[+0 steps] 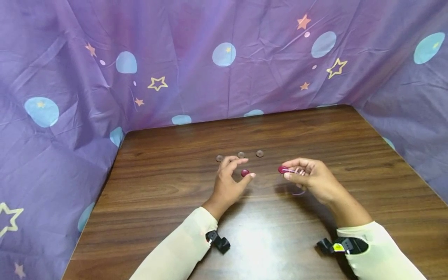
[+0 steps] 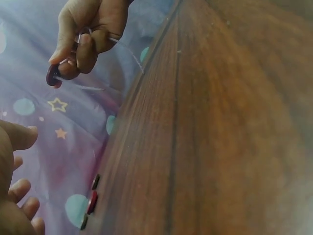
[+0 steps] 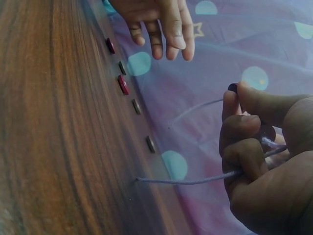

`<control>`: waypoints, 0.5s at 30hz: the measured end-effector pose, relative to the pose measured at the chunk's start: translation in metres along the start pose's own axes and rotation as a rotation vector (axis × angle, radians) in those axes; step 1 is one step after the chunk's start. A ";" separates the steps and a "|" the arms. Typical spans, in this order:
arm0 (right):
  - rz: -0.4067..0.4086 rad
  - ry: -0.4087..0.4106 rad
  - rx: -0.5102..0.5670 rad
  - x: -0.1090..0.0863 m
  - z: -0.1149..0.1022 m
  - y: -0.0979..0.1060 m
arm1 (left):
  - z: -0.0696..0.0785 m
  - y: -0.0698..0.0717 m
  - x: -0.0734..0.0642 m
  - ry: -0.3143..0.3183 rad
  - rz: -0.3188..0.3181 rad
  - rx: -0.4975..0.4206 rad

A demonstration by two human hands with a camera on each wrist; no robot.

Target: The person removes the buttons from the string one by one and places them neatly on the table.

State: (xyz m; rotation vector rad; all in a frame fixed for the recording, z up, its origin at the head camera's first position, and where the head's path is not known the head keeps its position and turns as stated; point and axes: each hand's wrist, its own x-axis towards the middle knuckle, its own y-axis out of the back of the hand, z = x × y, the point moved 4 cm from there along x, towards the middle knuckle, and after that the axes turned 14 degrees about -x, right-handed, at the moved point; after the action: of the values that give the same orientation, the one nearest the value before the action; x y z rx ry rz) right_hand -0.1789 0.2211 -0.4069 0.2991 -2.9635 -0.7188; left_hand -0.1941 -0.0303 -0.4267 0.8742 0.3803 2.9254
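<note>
My right hand (image 1: 315, 181) pinches a dark red round button (image 1: 282, 169) between thumb and fingertips, above the table. A thin lilac cord (image 3: 195, 182) runs from that button through the curled fingers, with one end trailing down towards the tabletop. To the left, my left hand (image 1: 227, 182) hovers with thumb and fingers spread apart and nothing held. Another red button (image 1: 245, 173) lies on the table and shows between its thumb and index finger. In the right wrist view, a second dark red button (image 3: 110, 46) lies at the far end of the row of buttons.
Three brownish buttons (image 1: 259, 154) lie in a loose row just beyond my left hand. The wood-grain table (image 1: 157, 217) meets a purple cloth (image 1: 196, 77) with stars and planets at its back and sides. A bright reflection falls on the near tabletop.
</note>
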 end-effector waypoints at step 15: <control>0.039 0.028 -0.032 -0.001 -0.001 0.003 | 0.015 -0.017 0.010 0.097 -0.131 -0.108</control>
State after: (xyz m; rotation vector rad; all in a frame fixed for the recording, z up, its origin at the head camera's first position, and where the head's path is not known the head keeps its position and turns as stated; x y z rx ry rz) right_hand -0.1783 0.2239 -0.4046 0.2462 -2.9203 -0.7499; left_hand -0.1950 -0.0092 -0.4138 0.6687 0.2703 2.8438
